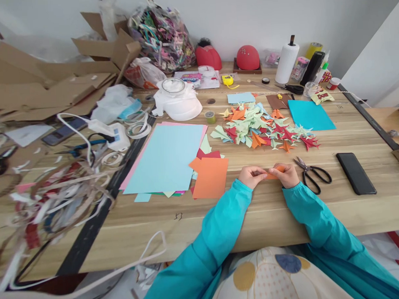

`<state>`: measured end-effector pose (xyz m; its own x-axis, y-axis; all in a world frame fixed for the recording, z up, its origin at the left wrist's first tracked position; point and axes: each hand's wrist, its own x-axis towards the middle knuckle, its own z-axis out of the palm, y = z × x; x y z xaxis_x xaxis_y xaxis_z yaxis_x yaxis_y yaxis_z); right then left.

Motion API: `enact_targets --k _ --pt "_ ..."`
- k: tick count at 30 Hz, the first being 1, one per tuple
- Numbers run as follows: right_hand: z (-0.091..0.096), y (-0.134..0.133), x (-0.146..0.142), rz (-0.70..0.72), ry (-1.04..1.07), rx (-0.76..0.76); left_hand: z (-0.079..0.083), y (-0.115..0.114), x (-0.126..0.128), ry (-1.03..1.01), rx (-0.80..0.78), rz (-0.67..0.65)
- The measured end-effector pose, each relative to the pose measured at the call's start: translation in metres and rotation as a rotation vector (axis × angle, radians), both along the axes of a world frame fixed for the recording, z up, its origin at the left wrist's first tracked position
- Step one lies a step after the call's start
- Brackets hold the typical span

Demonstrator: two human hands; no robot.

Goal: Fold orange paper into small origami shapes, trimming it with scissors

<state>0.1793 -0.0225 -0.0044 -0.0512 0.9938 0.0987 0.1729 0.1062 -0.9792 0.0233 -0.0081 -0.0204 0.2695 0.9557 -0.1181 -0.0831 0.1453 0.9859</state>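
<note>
Between my two hands, low over the wooden table, is a small piece of orange paper (271, 175). My left hand (252, 177) pinches its left edge with thumb and fingers. On the other side my right hand (284, 175) grips it, the thumb across the front; much of the paper is hidden by the fingers. Left of my hands lies a larger orange sheet (211, 178). Just right of my right hand rest black-handled scissors (310, 172). Beyond my hands spreads a pile of folded paper pieces (254, 123) in green, red, orange and blue.
Light blue sheets (163, 157) lie stacked at left. A black phone (355, 173) is at right, below a turquoise sheet (311, 115). Tangled strips and a white power strip (115, 137) crowd the left side. A paper roll (286, 63) stands at the back.
</note>
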Motion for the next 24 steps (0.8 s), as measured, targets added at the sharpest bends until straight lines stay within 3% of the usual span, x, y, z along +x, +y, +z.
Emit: enact_targets --k 5,14,24 --pt "-0.001 0.0 0.001 -0.053 -0.005 -0.069 0.002 -0.001 -0.001 0.024 0.013 -0.011" --pt "0.003 -0.001 -0.002 0.099 0.004 -0.028 0.014 0.001 -0.007 0.017 0.064 0.028" --pt "0.003 -0.001 -0.002 0.116 0.052 -0.013 0.004 0.003 -0.005 0.01 0.167 0.055"
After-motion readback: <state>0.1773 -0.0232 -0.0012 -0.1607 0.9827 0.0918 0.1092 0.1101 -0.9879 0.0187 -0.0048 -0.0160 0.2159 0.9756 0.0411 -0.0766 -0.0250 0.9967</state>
